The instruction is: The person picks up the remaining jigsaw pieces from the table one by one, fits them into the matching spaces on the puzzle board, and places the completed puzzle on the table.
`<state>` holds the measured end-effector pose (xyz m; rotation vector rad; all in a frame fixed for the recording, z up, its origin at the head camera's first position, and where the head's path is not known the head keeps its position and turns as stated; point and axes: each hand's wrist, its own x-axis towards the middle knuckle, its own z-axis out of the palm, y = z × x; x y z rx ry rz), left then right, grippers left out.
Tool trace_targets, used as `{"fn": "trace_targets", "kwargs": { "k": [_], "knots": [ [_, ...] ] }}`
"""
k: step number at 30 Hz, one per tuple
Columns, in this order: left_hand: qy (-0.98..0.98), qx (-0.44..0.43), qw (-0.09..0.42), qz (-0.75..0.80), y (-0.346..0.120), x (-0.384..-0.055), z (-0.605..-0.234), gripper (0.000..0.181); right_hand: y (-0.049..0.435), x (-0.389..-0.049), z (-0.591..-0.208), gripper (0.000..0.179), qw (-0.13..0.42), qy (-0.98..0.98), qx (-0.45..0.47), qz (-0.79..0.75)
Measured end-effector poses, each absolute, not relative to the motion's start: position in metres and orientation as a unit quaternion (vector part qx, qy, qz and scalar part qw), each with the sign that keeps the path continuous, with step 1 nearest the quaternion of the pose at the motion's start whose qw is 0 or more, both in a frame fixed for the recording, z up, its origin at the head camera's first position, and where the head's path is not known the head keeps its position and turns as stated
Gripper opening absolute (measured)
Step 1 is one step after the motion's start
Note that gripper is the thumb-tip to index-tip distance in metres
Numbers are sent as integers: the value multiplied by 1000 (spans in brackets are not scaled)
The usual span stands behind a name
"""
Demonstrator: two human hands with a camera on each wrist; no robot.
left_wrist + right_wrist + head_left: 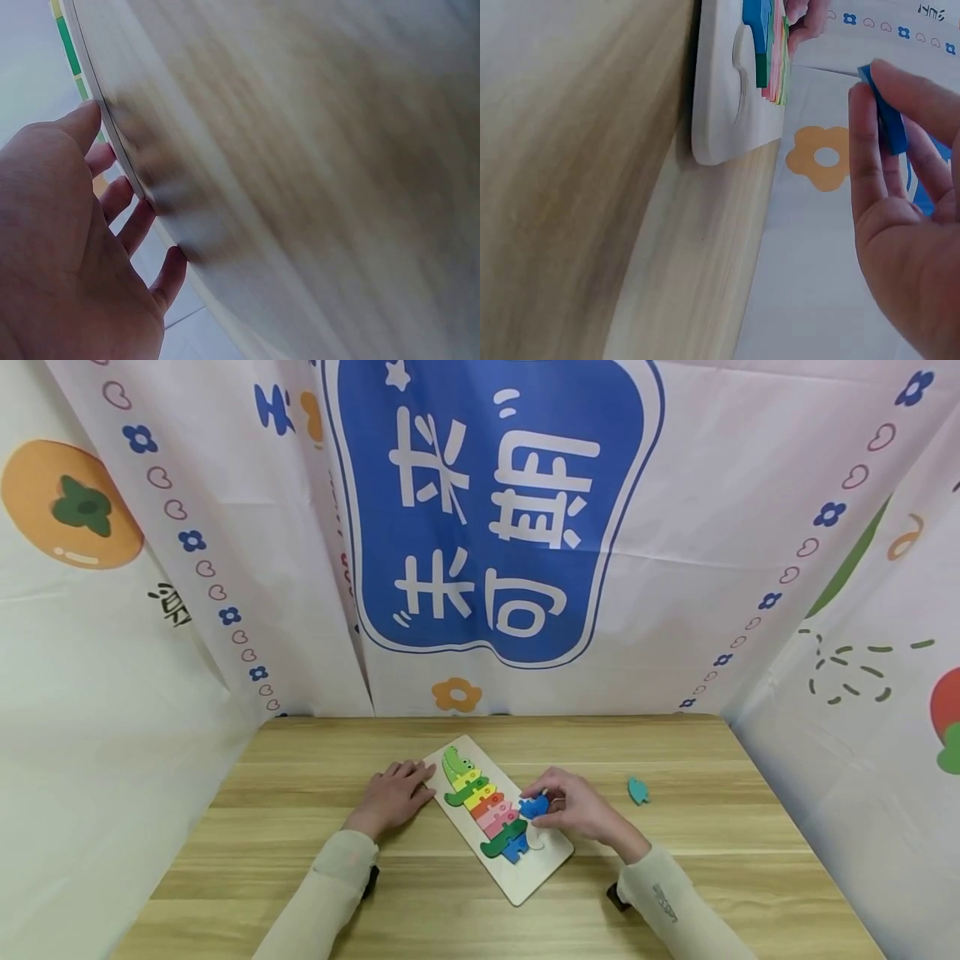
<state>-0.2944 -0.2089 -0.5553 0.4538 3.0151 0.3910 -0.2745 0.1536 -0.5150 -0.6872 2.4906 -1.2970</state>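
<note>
A pale wooden puzzle board (525, 883) lies slanted on the table, with a colourful crocodile (480, 793) of interlocking pieces on it. My left hand (392, 795) rests at the board's left edge, fingers spread and lightly bent; the left wrist view shows its fingertips touching down. Between thumb and fingers, my right hand (581, 810) pinches a blue puzzle piece (889, 116) above the board's right side. Near the board's lower end, a blue piece (516, 847) sits beside a bare curved recess (536, 838). The underside of the left palm is hidden in the head view.
A teal puzzle piece (638, 791) lies on the wooden table (712, 860), right of the right hand. Printed cloth (675, 568) hangs behind the table and along both sides. Dark camera mounts show at both wrists.
</note>
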Motion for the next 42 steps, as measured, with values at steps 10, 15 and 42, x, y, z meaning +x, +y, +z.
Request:
{"fn": "trace_targets", "kwargs": {
  "k": [10, 15, 42],
  "knots": [
    [981, 146, 43, 121, -209, -295, -554, 56, 155, -268, -524, 36, 182, 845, -288, -412],
    [981, 147, 37, 118, -210, -297, -557, 57, 154, -265, -526, 30, 203, 843, -291, -404],
    [981, 142, 43, 122, -207, -294, -551, 55, 168, -272, -536, 27, 184, 857, -276, -394]
  ]
}}
